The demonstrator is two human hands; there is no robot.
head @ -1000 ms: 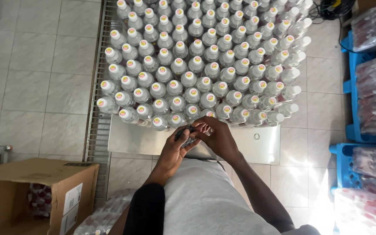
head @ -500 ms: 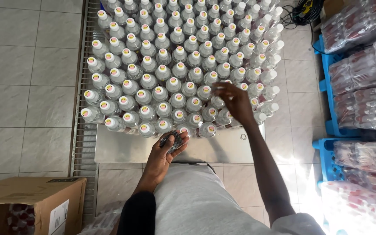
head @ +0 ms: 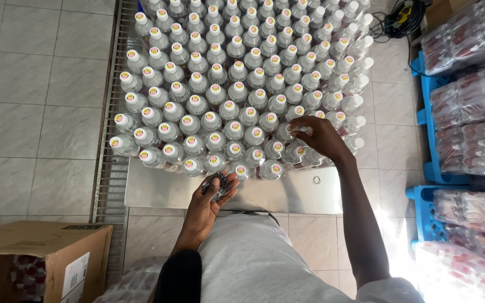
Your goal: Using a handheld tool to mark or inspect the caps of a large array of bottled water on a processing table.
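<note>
1. Cupped palm-up, the left hand (head: 211,200) holds a small clutch of dark, glinting pieces (head: 216,186) in its curled fingers; what the pieces are is too small to tell. The right hand (head: 316,136) reaches out with its fingertips pinched on the top of one clear plastic bottle (head: 285,132) near the front right of the batch.
2. Spreading away from both hands, and filling the upper middle of the view, stands a dense block of clear plastic bottles with white caps and small coloured stickers (head: 237,84), packed upright and touching one another in slanted rows.
3. Under the bottles, and directly below the left hand, lies a flat shiny steel tabletop (head: 164,191); its bare front strip runs between the nearest bottle row and the person's grey shirt (head: 254,264).
4. Beyond the right hand, well apart, shrink-wrapped packs of red-labelled bottles (head: 467,112) are stacked on blue plastic pallets (head: 430,193).
5. Well off to the left of the left hand, on the pale tiled floor (head: 35,112), sits an open brown cardboard box (head: 35,252) with a white label on its side.
6. Past the far right corner of the bottle block, a coil of black cable (head: 402,19) lies on the tiles.
</note>
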